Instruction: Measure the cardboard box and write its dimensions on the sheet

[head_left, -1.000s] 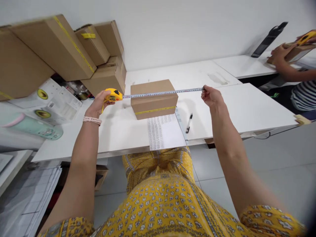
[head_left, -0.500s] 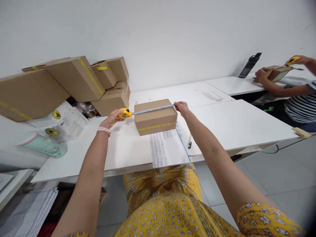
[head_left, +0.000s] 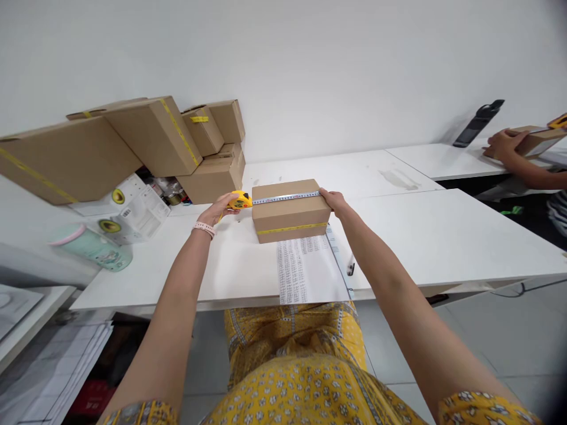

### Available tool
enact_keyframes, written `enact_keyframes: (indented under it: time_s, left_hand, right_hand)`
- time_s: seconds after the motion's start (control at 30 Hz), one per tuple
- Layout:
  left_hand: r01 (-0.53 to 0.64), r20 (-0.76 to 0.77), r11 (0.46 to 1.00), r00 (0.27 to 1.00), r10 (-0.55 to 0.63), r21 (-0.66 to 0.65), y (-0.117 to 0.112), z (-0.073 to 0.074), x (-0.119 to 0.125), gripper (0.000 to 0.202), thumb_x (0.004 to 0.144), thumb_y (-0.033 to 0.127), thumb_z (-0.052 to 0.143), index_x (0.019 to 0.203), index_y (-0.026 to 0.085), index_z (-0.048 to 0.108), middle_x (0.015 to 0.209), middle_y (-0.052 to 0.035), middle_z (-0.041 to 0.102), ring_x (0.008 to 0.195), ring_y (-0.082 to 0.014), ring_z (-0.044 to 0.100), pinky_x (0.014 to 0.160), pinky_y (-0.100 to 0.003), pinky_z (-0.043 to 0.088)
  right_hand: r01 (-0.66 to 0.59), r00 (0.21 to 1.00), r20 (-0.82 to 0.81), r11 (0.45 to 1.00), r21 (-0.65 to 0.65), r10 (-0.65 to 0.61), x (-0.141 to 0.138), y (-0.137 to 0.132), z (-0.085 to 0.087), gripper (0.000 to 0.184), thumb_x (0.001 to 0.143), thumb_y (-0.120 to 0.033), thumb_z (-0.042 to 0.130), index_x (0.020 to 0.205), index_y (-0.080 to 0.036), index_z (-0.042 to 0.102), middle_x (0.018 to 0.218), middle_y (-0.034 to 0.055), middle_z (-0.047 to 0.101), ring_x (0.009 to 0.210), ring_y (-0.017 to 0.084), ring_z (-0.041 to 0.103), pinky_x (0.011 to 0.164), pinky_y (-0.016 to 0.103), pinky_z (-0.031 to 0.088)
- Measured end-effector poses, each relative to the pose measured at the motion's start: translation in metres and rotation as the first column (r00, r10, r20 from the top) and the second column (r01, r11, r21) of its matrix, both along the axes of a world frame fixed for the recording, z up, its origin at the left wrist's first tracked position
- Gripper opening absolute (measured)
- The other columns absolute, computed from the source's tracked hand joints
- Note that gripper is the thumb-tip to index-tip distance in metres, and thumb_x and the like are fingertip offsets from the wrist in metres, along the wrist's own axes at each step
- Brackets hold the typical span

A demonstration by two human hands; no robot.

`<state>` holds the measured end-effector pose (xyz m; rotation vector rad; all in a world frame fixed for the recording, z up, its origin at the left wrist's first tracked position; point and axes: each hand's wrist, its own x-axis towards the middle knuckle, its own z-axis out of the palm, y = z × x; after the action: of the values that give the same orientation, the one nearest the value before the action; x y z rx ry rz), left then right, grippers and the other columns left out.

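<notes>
So we've got our left hand (head_left: 220,208) gripping a yellow plastic tape measure (head_left: 241,200) just left of a brown rectangular cardboard box (head_left: 290,222) on the white table (head_left: 241,271), right hand (head_left: 333,202) holding the silver metal blade (head_left: 287,198) at the box's right edge

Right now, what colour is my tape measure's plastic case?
Rounded plastic case, mostly yellow: head view.

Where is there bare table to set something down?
Right of the right hand, across the white table; also behind the central box, before the wall. Crowded: the left end, with stacked cartons, printed packages and a mint bottle.
</notes>
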<state>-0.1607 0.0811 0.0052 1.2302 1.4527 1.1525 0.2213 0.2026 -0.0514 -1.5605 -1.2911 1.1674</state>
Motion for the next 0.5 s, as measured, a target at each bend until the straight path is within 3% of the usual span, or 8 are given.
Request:
enact_keyframes:
  time_s: [0.3, 0.4, 0.5]
  left_hand:
    - [0.004, -0.019, 1.0, 1.0, -0.004, 0.003, -0.002, 0.0, 0.003, 0.051, 0.075, 0.052, 0.074, 0.111, 0.015, 0.071, 0.112, -0.0131, 0.074, 0.098, -0.0246, 0.068, 0.074, -0.032, 0.058]
    - [-0.009, -0.037, 1.0, 0.999, 0.01, 0.022, -0.005, 0.008, 0.008, 0.05, 0.073, 0.05, 0.075, 0.109, 0.016, 0.07, 0.111, -0.0125, 0.074, 0.103, -0.0252, 0.068, 0.076, -0.031, 0.057]
    - [0.001, -0.067, 0.999, 0.998, 0.003, 0.047, -0.023, 0.022, 0.018, 0.051, 0.071, 0.046, 0.079, 0.11, 0.015, 0.07, 0.11, -0.0124, 0.075, 0.103, -0.0255, 0.067, 0.074, -0.029, 0.055]
  right_hand:
    - [0.008, 0.983, 0.179, 0.991, 0.131, -0.032, -0.002, 0.007, -0.004, 0.035, 0.09, -0.046, 0.061, 0.066, -0.02, 0.056, 0.075, 0.0057, 0.063, 0.07, 0.018, 0.054, 0.064, 0.03, 0.04]
    - [0.023, 0.971, 0.231, 0.987, 0.161, -0.06, -0.004, 0.006, -0.002, 0.033, 0.09, -0.042, 0.06, 0.065, -0.021, 0.055, 0.073, 0.0052, 0.061, 0.068, 0.019, 0.052, 0.066, 0.032, 0.04]
    - [0.028, 0.967, 0.244, 0.979, 0.201, -0.078, -0.002, 0.005, 0.004, 0.032, 0.09, -0.039, 0.058, 0.064, -0.022, 0.051, 0.069, 0.0033, 0.057, 0.066, 0.018, 0.049, 0.067, 0.033, 0.038]
